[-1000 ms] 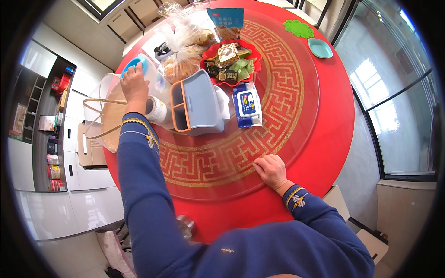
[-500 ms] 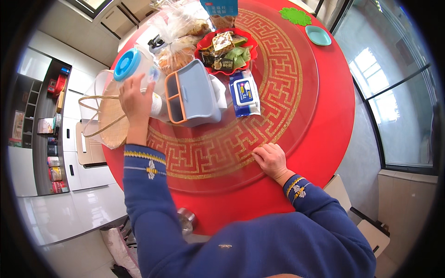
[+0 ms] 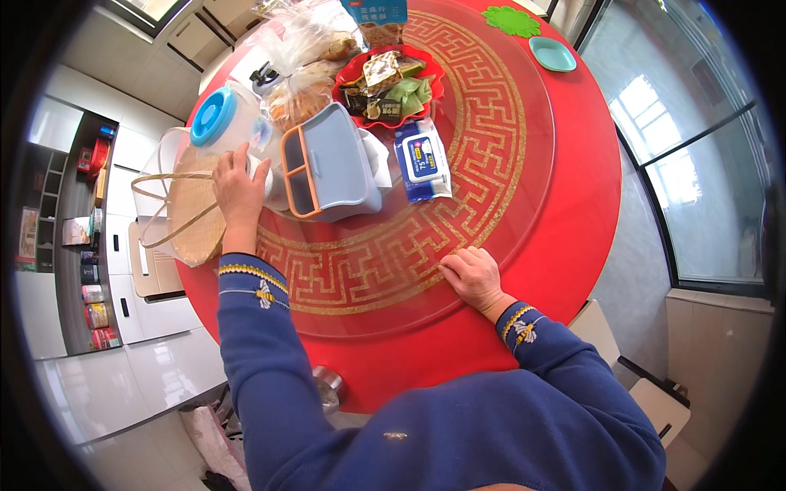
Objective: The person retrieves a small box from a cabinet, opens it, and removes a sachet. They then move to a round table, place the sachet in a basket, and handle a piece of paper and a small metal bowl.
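My left hand (image 3: 238, 195) reaches over the left side of the glass turntable (image 3: 385, 315), thumb and forefinger apart. A white cylindrical thing (image 3: 276, 196), partly hidden by it, stands beside the hand. Just beyond is a clear plastic jug with a blue lid (image 3: 212, 117). To the hand's right is a grey-blue organizer box (image 3: 340, 164) with orange-rimmed compartments and tissue at its side. At the hand's left lies a round woven basket (image 3: 195, 225) with looped handles. My right hand (image 3: 472, 277) rests closed at the turntable's near right edge, fingers curled; nothing shows in it.
A red scalloped bowl (image 3: 436, 92) holds wrapped snacks. Near it are a blue-and-white wipes pack (image 3: 424, 164), bagged bread (image 3: 295, 102) and a blue snack pouch (image 3: 379, 18). A teal dish (image 3: 552, 55) and green mat (image 3: 511, 21) lie at far right on the red table (image 3: 585, 164).
My left hand has drawn back a little from the blue-lidded jug toward the white cylindrical thing. My right hand stays at the turntable's edge. The view has shifted slightly.
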A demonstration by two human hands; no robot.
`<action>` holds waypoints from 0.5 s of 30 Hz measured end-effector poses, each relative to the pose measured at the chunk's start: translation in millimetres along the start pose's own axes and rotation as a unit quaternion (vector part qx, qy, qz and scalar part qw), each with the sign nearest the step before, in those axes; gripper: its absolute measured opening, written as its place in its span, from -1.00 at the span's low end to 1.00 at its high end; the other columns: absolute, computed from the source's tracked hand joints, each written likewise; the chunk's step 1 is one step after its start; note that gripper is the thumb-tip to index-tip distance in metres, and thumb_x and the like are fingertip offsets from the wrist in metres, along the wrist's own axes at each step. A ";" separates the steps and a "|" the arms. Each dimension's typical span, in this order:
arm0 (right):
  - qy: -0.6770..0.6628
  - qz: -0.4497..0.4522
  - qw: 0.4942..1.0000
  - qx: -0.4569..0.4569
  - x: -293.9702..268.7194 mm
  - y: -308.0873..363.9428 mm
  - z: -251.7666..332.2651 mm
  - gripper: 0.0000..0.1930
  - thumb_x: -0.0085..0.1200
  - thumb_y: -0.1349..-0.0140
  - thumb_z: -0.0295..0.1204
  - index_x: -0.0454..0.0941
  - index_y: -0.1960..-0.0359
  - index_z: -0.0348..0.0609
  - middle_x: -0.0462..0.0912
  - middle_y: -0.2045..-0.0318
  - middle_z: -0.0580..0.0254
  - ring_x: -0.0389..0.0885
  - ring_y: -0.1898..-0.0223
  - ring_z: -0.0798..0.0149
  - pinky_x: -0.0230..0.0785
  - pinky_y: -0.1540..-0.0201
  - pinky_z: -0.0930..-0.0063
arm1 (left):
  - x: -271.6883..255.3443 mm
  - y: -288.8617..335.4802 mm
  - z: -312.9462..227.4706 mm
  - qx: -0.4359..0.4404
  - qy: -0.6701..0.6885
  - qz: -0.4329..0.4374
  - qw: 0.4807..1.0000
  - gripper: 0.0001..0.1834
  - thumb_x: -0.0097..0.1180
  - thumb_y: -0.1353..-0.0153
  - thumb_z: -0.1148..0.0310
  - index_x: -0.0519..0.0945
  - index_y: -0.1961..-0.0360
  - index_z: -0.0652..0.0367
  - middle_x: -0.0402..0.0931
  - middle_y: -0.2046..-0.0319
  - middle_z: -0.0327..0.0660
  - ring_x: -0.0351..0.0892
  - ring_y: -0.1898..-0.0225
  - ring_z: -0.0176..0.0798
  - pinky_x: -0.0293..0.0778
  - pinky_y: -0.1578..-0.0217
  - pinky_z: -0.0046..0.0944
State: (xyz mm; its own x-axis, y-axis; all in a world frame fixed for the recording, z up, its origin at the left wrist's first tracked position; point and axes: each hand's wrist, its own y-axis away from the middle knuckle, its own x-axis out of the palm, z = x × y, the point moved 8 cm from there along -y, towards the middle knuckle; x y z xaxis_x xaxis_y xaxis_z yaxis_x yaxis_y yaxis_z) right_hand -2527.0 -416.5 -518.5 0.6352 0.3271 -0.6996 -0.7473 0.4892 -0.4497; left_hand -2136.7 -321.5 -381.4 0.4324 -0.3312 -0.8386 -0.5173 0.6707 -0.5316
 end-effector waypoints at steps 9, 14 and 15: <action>0.002 0.003 1.000 0.007 1.4 2.4 -3.9 -0.90 0.25 -0.09 -0.39 0.55 0.41 -0.01 0.48 0.52 0.32 0.50 0.43 0.21 0.34 0.33 0.35 | -37.8 45.3 -169.9 0.270 0.200 0.045 0.941 -0.42 0.39 0.02 0.09 0.56 -0.05 -0.03 0.33 -0.18 -0.05 0.26 -0.24 0.05 0.19 -0.24 0.01; 0.003 0.010 1.000 0.011 0.8 2.5 -3.8 -0.90 0.26 -0.09 -0.39 0.57 0.41 0.00 0.50 0.51 0.32 0.51 0.42 0.21 0.35 0.32 0.35 | -16.2 52.5 -170.3 0.258 0.228 0.114 0.932 -0.45 0.40 0.03 0.17 0.55 -0.03 -0.03 0.27 -0.23 -0.06 0.23 -0.26 0.06 0.17 -0.27 0.00; 0.003 0.009 1.000 0.011 0.7 2.1 -3.7 -0.90 0.26 -0.08 -0.39 0.57 0.41 0.00 0.50 0.51 0.32 0.51 0.42 0.21 0.35 0.32 0.35 | -13.8 53.7 -166.2 0.257 0.231 0.117 0.931 -0.45 0.41 0.04 0.18 0.55 -0.03 -0.03 0.26 -0.24 -0.06 0.23 -0.26 0.07 0.17 -0.26 0.01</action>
State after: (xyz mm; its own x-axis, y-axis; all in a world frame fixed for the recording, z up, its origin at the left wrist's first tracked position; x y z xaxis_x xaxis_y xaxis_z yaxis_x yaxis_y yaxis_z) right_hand -2528.8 -418.2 -522.0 0.6210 0.3308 -0.7106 -0.7534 0.5019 -0.4248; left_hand -2293.1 -391.2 -418.1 -0.0724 -0.3062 -0.9492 -0.0854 0.9501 -0.3000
